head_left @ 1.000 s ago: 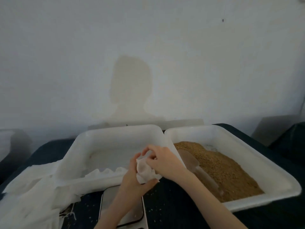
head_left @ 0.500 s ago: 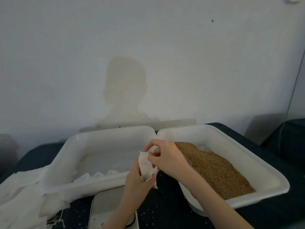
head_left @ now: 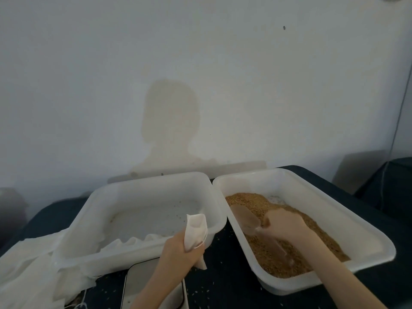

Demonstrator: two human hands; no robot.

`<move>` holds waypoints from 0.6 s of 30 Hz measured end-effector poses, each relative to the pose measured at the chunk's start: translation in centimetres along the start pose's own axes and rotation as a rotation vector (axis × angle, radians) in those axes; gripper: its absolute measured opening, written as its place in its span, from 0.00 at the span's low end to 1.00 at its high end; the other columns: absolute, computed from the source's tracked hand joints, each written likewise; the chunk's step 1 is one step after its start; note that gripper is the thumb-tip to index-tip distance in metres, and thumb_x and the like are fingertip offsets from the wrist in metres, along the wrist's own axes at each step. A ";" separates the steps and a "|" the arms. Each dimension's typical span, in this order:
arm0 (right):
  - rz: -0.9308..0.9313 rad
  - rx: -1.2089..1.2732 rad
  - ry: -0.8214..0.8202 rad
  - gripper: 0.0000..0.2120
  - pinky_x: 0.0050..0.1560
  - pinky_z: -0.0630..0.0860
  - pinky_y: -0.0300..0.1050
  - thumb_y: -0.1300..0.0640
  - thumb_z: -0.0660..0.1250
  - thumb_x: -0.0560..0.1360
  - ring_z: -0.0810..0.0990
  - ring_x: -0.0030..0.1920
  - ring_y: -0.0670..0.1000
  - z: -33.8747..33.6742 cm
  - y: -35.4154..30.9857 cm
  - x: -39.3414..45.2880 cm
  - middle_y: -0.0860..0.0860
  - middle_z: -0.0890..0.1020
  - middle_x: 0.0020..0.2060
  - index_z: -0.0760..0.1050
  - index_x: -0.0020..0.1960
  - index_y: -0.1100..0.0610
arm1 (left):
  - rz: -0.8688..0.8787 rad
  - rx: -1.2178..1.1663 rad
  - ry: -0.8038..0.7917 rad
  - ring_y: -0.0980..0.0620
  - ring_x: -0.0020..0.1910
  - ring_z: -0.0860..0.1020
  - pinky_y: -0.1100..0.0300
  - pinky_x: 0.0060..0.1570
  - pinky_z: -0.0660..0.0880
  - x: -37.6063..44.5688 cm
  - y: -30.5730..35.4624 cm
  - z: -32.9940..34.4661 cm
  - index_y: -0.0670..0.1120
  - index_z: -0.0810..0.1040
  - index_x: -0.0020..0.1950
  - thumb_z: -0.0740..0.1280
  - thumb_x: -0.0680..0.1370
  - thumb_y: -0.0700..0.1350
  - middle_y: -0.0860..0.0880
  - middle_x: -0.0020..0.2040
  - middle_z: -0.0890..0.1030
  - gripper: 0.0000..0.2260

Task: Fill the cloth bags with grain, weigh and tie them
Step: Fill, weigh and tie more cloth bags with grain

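A: Near edge first. The scale [head_left: 153, 284] is sitting at the bottom, half cut off, nothing on its plate. Loose grains are lying on the dark table [head_left: 225, 284] around it.

B: Left hand?

A: The left hand [head_left: 182, 250] is gripping the bag [head_left: 196, 230] around its lower part, fingers curled round the cloth, mouth pointing up and slightly open. It's hanging over the near right corner of the empty tub [head_left: 142, 210], just beside the gap between the tubs.

B: Right?

A: The right hand [head_left: 285, 224] is sitting low in the grain tub [head_left: 312, 197], fingers closing on the handle of the scoop [head_left: 245, 217]. The grip is blurry, so whether it's firm I cannot tell. The scoop is translucent, lying on the grain [head_left: 289, 248].

B: So, the scooping step. Tips?

A: My guess: dig into the deep pile, fill modestly, level it. The bag mouth is looking narrow, so the left fingers need spreading it wider, and it's better held over the grain tub so spills are falling back in.

B: Risk?

A: Cloth is floppy; the mouth may be collapsing mid-pour. Further left, spare bags [head_left: 33, 264] are draping over the empty tub's rim. Wall [head_left: 200, 63] behind, nothing else.
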State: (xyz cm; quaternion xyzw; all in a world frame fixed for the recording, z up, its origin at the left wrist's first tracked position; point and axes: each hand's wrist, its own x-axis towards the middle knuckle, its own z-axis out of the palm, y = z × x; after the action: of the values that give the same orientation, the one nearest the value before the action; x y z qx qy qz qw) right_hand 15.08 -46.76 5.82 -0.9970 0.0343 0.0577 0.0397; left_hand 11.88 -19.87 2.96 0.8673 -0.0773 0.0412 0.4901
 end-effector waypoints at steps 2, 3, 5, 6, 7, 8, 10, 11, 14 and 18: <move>0.022 -0.082 -0.182 0.21 0.33 0.67 0.40 0.38 0.61 0.76 0.68 0.28 0.47 0.9 0.5 0.1 0.46 0.69 0.29 0.66 0.32 0.53 | -0.010 0.003 0.001 0.59 0.33 0.77 0.72 0.30 0.72 0.1 -0.2 0.1 0.49 0.76 0.44 0.69 0.74 0.41 0.50 0.36 0.80 0.04; 0.026 -0.072 -0.212 0.20 0.32 0.66 0.39 0.40 0.63 0.75 0.68 0.28 0.46 1.2 0.5 0.2 0.46 0.70 0.29 0.67 0.32 0.52 | -0.020 0.010 -0.008 0.58 0.33 0.77 0.72 0.30 0.72 0.1 -0.2 0.1 0.49 0.76 0.44 0.68 0.74 0.41 0.49 0.36 0.80 0.03; 0.031 -0.032 -0.175 0.17 0.32 0.67 0.38 0.43 0.64 0.75 0.69 0.29 0.46 1.5 0.4 0.3 0.46 0.71 0.30 0.68 0.34 0.53 | -0.027 0.013 -0.019 0.58 0.34 0.78 0.73 0.30 0.71 0.1 -0.3 0.4 0.47 0.77 0.45 0.68 0.74 0.41 0.48 0.36 0.81 0.03; 0.042 -0.021 -0.134 0.16 0.32 0.68 0.38 0.44 0.64 0.75 0.71 0.30 0.46 1.5 0.3 0.3 0.46 0.71 0.30 0.69 0.35 0.53 | -0.028 0.012 -0.021 0.59 0.33 0.78 0.73 0.31 0.72 0.1 -0.3 0.4 0.46 0.77 0.46 0.68 0.74 0.40 0.47 0.36 0.81 0.03; 0.060 -0.014 -0.077 0.15 0.34 0.70 0.39 0.44 0.63 0.75 0.73 0.33 0.47 1.6 0.3 0.3 0.46 0.73 0.32 0.71 0.37 0.54 | -0.033 0.014 -0.021 0.59 0.34 0.78 0.73 0.32 0.72 0.1 -0.3 0.5 0.45 0.78 0.46 0.68 0.74 0.40 0.47 0.37 0.82 0.03; 0.083 -0.009 -0.009 0.14 0.38 0.73 0.40 0.44 0.63 0.75 0.76 0.38 0.48 1.6 0.4 0.3 0.47 0.75 0.36 0.73 0.41 0.54 | -0.034 0.022 -0.020 0.59 0.35 0.78 0.72 0.33 0.73 0.0 -0.2 0.5 0.44 0.78 0.47 0.68 0.74 0.39 0.46 0.39 0.82 0.03; 0.135 -0.010 0.146 0.15 0.47 0.75 0.43 0.44 0.62 0.76 0.78 0.50 0.51 1.6 0.7 0.2 0.50 0.76 0.48 0.75 0.50 0.56 | -0.037 0.031 -0.022 0.56 0.38 0.78 0.72 0.36 0.72 -0.1 -0.1 0.5 0.39 0.78 0.48 0.68 0.74 0.38 0.42 0.43 0.82 0.04; 0.159 -0.003 0.202 0.15 0.48 0.75 0.43 0.45 0.62 0.76 0.77 0.52 0.52 1.5 0.8 0.2 0.50 0.75 0.51 0.75 0.53 0.56 | -0.045 0.033 -0.028 0.54 0.39 0.77 0.72 0.37 0.71 0.0 0.0 0.4 0.36 0.78 0.49 0.67 0.75 0.36 0.40 0.45 0.81 0.05; 0.216 0.023 0.262 0.11 0.42 0.73 0.41 0.48 0.62 0.76 0.79 0.46 0.50 1.1 1.0 -0.2 0.48 0.76 0.44 0.75 0.53 0.54 | -0.090 0.065 -0.053 0.50 0.45 0.78 0.70 0.42 0.72 0.0 0.5 0.1 0.33 0.76 0.54 0.65 0.75 0.34 0.37 0.50 0.81 0.09; 0.243 -0.005 0.275 0.10 0.38 0.73 0.41 0.49 0.63 0.76 0.75 0.38 0.49 1.1 0.5 -0.1 0.47 0.73 0.36 0.75 0.50 0.55 | -0.143 0.098 -0.081 0.45 0.54 0.78 0.59 0.55 0.72 0.1 1.3 0.0 0.34 0.75 0.58 0.66 0.75 0.33 0.38 0.55 0.79 0.12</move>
State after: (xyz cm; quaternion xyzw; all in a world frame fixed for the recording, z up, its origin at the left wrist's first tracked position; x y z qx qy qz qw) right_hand 14.80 -47.13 4.76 -0.9840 0.1596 -0.0748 0.0250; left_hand 11.78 -20.48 4.07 0.8945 -0.0329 -0.0254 0.4452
